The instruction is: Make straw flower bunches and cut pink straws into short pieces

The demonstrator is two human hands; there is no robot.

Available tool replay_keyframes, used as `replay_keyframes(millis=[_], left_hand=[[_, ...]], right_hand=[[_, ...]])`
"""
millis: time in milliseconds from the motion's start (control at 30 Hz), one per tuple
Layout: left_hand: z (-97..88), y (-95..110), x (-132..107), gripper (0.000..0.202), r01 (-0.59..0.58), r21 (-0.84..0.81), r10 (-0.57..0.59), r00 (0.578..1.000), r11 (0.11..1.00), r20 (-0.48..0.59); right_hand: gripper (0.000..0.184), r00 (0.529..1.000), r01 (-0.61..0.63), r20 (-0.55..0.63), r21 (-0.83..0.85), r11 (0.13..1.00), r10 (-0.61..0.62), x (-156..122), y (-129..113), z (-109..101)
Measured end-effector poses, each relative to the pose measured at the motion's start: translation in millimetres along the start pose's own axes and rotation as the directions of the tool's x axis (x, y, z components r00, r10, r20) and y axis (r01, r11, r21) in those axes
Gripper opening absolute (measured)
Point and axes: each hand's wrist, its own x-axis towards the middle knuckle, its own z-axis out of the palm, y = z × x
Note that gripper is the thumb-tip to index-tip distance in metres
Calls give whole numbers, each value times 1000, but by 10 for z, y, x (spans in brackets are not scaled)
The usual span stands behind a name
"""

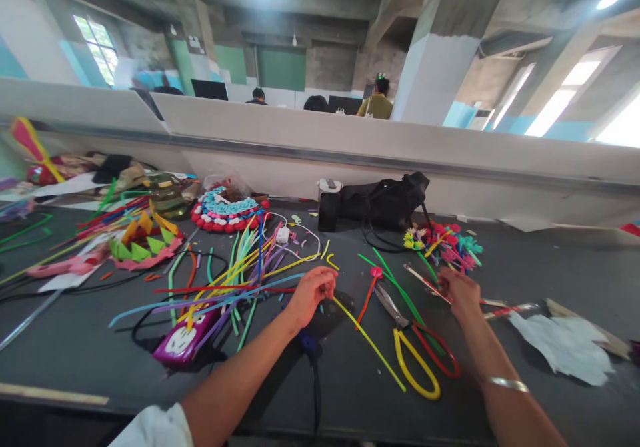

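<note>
My left hand is closed in a pinch on one end of a yellow pipe cleaner, which slants down to the right over the dark table. On the right, my right hand has its fingers curled low above the table; what they hold, if anything, is hidden. A thin white and red stick reaches to the side of that hand. Between the hands lie scissors with one yellow and one red handle, green pipe cleaners, and an orange-red stem topped by a pink flower-like piece.
Many loose pipe cleaners cover a purple power strip at left. Behind them sit a beaded collar-like piece and a green-orange crown. A black bag, colourful flowers and crumpled white paper are around. People sit beyond the partition.
</note>
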Motion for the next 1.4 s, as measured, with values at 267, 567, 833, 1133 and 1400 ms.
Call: replay_keyframes(millis=[267,567,833,1133,1400], left_hand=[[13,1,-18,17,-28,43,28,1000,999,8],[192,57,-171,13,-207,541,227,973,815,31],[279,531,-434,16,-219,687,224,971,693,83],[-657,1280,-546,16,28,975,578,801,222,-155],[-1213,1019,-624,16,203,978,484,861,-39,-159]], right_hand=[[37,986,152,99,-259,954,-131,-92,180,93],[38,927,374,228,-498,782,-298,-127,282,74],[36,894,447,265,-566,693,-361,-178,306,73],[38,879,477,323,-551,685,-351,-158,349,40],[39,887,458,328,-544,703,-324,-135,359,53]])
